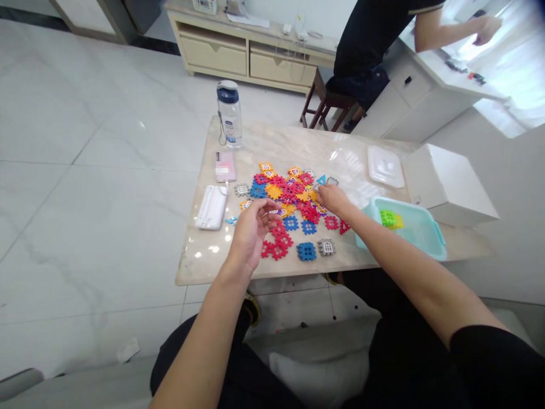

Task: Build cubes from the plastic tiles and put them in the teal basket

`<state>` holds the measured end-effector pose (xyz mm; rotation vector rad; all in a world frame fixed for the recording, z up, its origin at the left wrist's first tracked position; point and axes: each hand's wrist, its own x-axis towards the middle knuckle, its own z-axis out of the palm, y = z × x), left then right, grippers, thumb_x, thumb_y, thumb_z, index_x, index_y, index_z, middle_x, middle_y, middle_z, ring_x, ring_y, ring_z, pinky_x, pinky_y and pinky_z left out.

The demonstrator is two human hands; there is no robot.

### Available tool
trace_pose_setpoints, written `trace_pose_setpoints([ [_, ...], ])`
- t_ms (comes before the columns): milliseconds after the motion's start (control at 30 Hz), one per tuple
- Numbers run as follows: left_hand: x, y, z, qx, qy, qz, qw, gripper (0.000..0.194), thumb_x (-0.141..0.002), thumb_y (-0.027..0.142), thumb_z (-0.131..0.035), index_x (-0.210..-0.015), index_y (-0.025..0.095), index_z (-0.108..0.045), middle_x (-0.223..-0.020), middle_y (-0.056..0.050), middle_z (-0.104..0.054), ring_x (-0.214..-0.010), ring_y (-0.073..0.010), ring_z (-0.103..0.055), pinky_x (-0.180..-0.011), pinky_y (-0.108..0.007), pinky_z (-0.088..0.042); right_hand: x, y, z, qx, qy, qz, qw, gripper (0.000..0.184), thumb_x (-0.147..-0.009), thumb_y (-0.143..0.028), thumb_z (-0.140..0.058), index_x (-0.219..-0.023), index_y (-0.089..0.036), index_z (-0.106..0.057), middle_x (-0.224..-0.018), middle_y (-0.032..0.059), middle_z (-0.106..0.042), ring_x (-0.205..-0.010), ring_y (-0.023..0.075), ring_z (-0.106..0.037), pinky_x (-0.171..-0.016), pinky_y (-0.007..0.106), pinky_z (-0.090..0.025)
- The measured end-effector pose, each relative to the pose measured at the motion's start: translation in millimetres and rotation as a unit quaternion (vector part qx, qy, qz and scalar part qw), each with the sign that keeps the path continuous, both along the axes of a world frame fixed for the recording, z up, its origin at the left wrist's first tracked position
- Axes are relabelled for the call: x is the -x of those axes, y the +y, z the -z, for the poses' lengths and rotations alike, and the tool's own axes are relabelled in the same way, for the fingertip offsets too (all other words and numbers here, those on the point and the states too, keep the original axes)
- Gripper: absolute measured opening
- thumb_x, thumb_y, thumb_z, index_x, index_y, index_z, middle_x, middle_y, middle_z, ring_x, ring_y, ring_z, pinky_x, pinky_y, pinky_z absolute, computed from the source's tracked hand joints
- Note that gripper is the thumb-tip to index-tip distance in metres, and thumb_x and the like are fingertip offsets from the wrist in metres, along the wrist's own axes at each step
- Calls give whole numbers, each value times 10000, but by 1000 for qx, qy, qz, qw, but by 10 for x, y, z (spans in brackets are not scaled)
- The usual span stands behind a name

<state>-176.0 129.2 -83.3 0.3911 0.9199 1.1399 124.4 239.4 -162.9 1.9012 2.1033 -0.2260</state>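
Toothed plastic building pieces lie in a loose heap on the table. My left hand (pixel 254 227) hovers over the heap's near left side, its fingers loosely curved and apart, with no piece visibly gripped. Close by it are red pieces (pixel 279 247) and a blue piece (pixel 290 222). At the heap's right edge, my right hand (pixel 334 199) reaches down with its fingertips together; what they pinch is hidden. A small blue triangular piece (pixel 321 179) is just beyond those fingers. Nearer me sit a blue stack (pixel 306 251) and a grey window piece (pixel 326 246).
A light-blue bin (pixel 419 250) holding green and yellow pieces stands under my right forearm. Beyond it are a clear lid (pixel 385 166) and a white box (pixel 447 182). A water bottle (pixel 230 116) and white pouch (pixel 212 207) stand left. A person (pixel 370 45) sits beyond the table.
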Motion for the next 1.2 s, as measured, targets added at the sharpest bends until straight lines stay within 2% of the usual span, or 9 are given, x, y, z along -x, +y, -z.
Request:
trace_pose_setpoints([
  [267,-110,-33,-39,9,-13,9,1000,129,-846,303,-775,-872,186,-728,-891,-40,-778,-696,-114,-670,-627,-216,-519,-80,70,-115,30,6,-35,999,556,-979,-109,-611,-1528,-46,-672,-1471,260,-710,-1274,344,-652,-1145,386,-468],
  [567,-218,21,-19,6,-11,30,999,160,-839,332,-773,-885,187,-723,-894,-32,-778,-711,-108,-672,-636,-199,-513,-152,65,-14,-4,7,4,1000,401,-1091,-195,-490,-1322,-60,-790,-1377,280,-763,-1278,360,-684,-1124,404,-491],
  [667,-254,36,-30,7,3,46,999,185,-849,363,-780,-885,188,-733,-878,-38,-775,-715,-119,-673,-651,-212,-521,-173,93,-80,-29,9,26,999,415,-1125,-199,-433,-1308,-63,-780,-1341,284,-785,-1232,353,-720,-1073,410,-513],
  [733,-290,41,-37,-1,21,62,998,205,-861,388,-780,-884,189,-736,-879,-42,-772,-722,-125,-675,-669,-224,-527,-187,60,-197,-61,56,39,996,381,-1124,-223,-476,-1355,-81,-743,-1298,250,-809,-1170,329,-740,-1017,398,-528],
  [833,-367,35,-23,-31,72,74,994,209,-882,401,-773,-900,198,-728,-937,-49,-779,-755,-134,-688,-683,-240,-518,-189,-154,-471,-92,229,50,968,347,-1046,-283,-664,-1348,-119,-711,-1080,146,-842,-946,269,-742,-863,359,-530],
  [933,-469,6,44,-80,173,98,977,183,-908,384,-758,-945,209,-720,-1009,-60,-789,-817,-158,-710,-711,-268,-520,-160,-560,-772,-58,357,18,932,345,-976,-436,-789,-1197,-172,-760,-859,34,-764,-747,200,-636,-727,325,-461],
  [1000,-548,-32,108,-133,254,113,951,186,-915,369,-764,-1005,210,-726,-1063,-72,-795,-882,-179,-724,-765,-293,-542,-133,-857,-915,-23,415,18,909,384,-978,-547,-785,-1103,-184,-786,-776,-7,-683,-693,170,-560,-682,313,-412],
  [1100,-668,-119,189,-209,332,133,910,287,-926,382,-791,-1147,207,-737,-1202,-102,-803,-974,-204,-740,-816,-321,-573,-124,-1189,-1001,32,485,11,874,427,-963,-616,-801,-977,-191,-766,-760,-27,-622,-708,154,-510,-670,304,-372],
  [1200,-775,-197,239,-245,355,179,884,364,-944,433,-813,-1230,216,-752,-1250,-106,-812,-999,-214,-760,-799,-323,-590,-173,-1321,-983,79,484,-11,871,415,-945,-591,-831,-866,-199,-718,-739,-42,-574,-715,148,-484,-655,297,-339],
])
